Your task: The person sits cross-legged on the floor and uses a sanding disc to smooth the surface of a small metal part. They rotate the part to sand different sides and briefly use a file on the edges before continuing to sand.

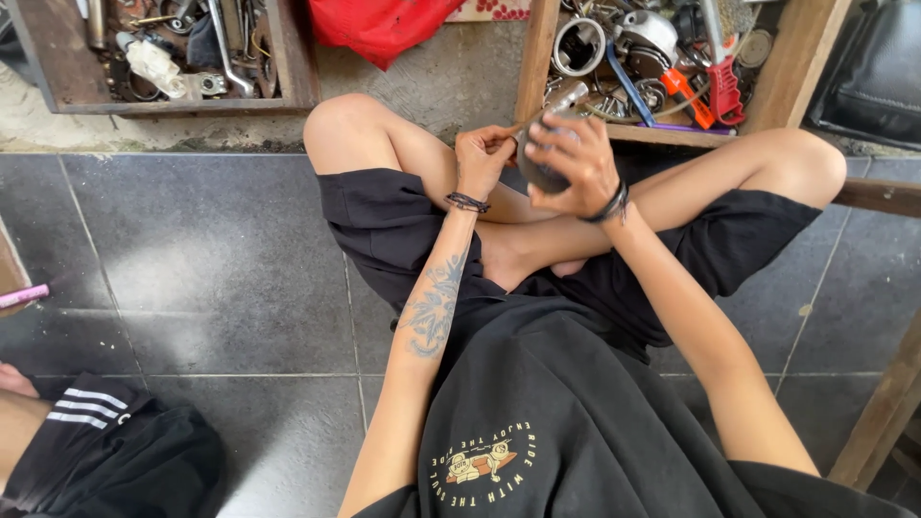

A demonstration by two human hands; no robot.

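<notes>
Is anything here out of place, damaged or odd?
Nothing clearly damaged. Both wooden trays hold jumbled tools and metal parts. The right hand and left hand grip one round metal part.

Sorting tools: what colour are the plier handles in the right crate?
Red plier handles, clearest in the head view.

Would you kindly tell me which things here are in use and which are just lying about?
In use: metal part, held by right hand; left hand touching it.
Lying about: left tool box, right tool box, red cloth, pink pen.
</notes>
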